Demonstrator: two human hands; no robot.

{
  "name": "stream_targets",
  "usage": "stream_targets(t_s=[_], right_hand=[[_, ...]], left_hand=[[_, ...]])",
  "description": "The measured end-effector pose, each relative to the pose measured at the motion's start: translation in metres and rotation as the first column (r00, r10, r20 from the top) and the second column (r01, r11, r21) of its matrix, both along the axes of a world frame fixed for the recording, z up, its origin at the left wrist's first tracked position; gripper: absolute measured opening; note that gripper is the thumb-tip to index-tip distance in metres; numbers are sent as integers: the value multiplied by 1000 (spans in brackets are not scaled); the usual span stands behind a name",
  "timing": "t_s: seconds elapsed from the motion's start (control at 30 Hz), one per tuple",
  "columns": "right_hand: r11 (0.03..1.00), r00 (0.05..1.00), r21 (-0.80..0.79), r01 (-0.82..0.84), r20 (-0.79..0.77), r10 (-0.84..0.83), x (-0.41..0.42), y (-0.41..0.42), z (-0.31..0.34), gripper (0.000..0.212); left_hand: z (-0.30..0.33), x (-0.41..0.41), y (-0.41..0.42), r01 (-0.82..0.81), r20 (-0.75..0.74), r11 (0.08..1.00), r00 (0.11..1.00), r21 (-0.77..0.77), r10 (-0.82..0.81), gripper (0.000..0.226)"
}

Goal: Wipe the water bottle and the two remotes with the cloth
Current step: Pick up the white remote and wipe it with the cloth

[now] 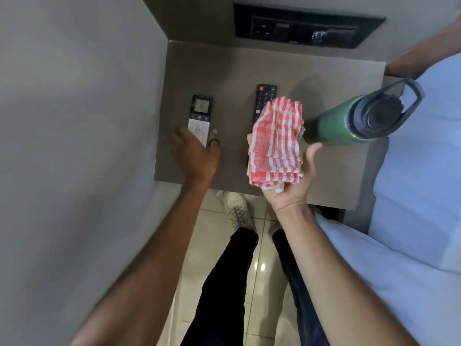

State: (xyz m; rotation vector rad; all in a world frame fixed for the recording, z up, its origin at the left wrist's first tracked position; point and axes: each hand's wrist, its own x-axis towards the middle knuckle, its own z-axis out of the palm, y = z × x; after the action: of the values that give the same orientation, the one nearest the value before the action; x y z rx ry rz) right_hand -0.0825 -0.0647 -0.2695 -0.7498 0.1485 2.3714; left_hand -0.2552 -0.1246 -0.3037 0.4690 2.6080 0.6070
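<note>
A white remote (pixel 199 118) with a small screen lies on the brown bedside table (pixel 224 66), left of a black remote (pixel 263 101). My left hand (pixel 197 156) reaches over the white remote's near end, thumb and fingers on either side of it. My right hand (pixel 291 181), palm up, holds a folded red-and-white striped cloth (pixel 277 143) that covers the black remote's lower part. A green water bottle (pixel 349 121) with a dark grey lid and loop handle stands at the table's right side, beside the cloth.
A grey wall runs along the left. A black panel (pixel 306 26) with sockets and a knob is set in the wall behind the table. A bed with a pale blue sheet (pixel 411 196) borders the right. My legs and shoes stand on the tiled floor (pixel 209 245) below.
</note>
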Motion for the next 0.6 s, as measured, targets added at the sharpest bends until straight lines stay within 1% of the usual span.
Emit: stream_targets(t_s=[0.03,0.07,0.1,0.17,0.27,0.33,0.4,0.47,0.53,0.6], right_hand=[[1000,1000,13,-29,-12,29,-2,3,-2,86],[998,998,17,-57,-19,57,-3,6,-4,86],[997,996,8,-83,-26,83,-4,8,-6,85],[992,992,-29,-125,-10,124,-5,12,-8,86],[982,977,-49,-185,100,189,-3,18,-3,88],[977,964,-54,-204,164,210,1,22,3,86],[972,945,-44,-231,228,235,6,26,14,84],[970,933,-28,-242,267,241,10,29,28,82],[972,931,16,-232,293,218,9,31,46,79],[964,936,140,-224,305,174,5,34,64,76]], left_hand=[[-12,-14,4,25,-23,991,999,-133,-28,76],[-21,-25,7,51,-23,974,998,-221,-58,81],[-28,-33,10,73,-5,961,997,-266,-77,83],[-38,-42,14,93,33,958,996,-272,-87,82],[-37,-42,17,115,103,973,990,-201,-96,77],[-25,-34,15,102,150,991,985,-87,-88,72],[-2,-25,11,86,166,996,982,19,-88,68],[30,-15,4,102,162,991,980,90,-115,68],[67,-5,-1,96,148,986,982,135,-116,72],[101,4,-4,101,114,986,987,130,-116,69]])
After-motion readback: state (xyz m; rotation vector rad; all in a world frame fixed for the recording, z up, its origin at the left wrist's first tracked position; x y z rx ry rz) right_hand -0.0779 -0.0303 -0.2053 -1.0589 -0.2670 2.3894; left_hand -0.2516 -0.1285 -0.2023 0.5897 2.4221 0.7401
